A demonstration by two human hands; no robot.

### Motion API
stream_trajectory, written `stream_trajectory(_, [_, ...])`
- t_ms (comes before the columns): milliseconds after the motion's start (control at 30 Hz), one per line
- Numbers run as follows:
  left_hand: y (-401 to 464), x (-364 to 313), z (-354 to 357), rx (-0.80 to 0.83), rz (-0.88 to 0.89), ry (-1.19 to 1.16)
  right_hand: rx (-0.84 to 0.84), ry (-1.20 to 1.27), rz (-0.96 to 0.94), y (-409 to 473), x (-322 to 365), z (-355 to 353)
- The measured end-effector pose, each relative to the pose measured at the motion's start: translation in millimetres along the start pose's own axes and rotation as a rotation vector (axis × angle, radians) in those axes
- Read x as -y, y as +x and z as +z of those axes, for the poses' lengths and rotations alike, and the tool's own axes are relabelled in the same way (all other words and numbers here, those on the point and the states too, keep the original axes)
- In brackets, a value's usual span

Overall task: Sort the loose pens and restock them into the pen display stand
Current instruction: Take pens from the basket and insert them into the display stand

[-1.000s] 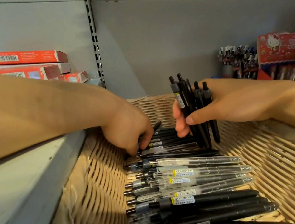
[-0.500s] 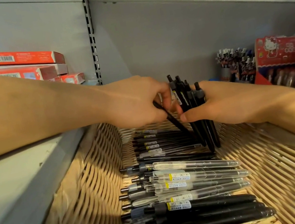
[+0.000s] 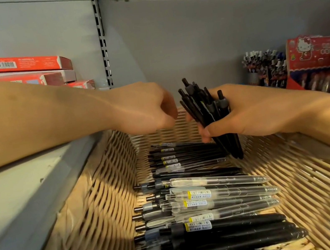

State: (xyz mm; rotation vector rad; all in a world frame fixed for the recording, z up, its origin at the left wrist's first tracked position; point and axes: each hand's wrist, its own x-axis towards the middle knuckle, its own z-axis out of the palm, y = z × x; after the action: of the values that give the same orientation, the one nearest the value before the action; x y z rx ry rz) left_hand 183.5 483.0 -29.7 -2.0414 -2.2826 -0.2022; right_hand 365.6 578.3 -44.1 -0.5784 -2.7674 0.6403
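A woven wicker basket (image 3: 107, 201) holds loose pens lying crosswise: slim black ones (image 3: 187, 154) at the far end, clear-barrelled ones with yellow labels (image 3: 212, 198) in the middle, thick black ones (image 3: 234, 236) nearest me. My right hand (image 3: 254, 109) grips a bundle of several black pens (image 3: 205, 106) upright above the basket's far end, clickers up. My left hand (image 3: 143, 108) hovers just left of the bundle with its fingers curled under and nothing visible in them; it is blurred.
A grey shelf ledge (image 3: 19, 205) runs along the basket's left side under my left forearm. Red boxes (image 3: 20, 62) are stacked at the back left. At the back right stand a cup of pens (image 3: 264, 67) and a red Hello Kitty box (image 3: 312, 52).
My left hand lifted a black pen from the basket and brought it to the bundle. Now the pen sits in my right hand's bundle and my left hand has drawn slightly away, empty.
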Motion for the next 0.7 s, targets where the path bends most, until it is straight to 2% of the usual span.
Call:
stream_trajectory(167, [0.0,-1.9,11.7,0.491,-0.002,0.216,0.009,0.016,-0.001,0.9,-1.4,2.9])
stream_trajectory(233, [-0.6,-1.7,14.4,0.607,0.013,0.219,0.012,-0.003,-0.001,1.9,-1.5,3.2])
stream_trajectory(533, [1.7,-3.7,18.4,0.630,0.021,0.290,0.044,-0.073,-0.017,2.2,1.9,2.4])
stream_trajectory(700, [0.2,-6.3,15.8,0.586,0.032,0.302,0.058,-0.092,-0.022,1.3,0.9,-0.2])
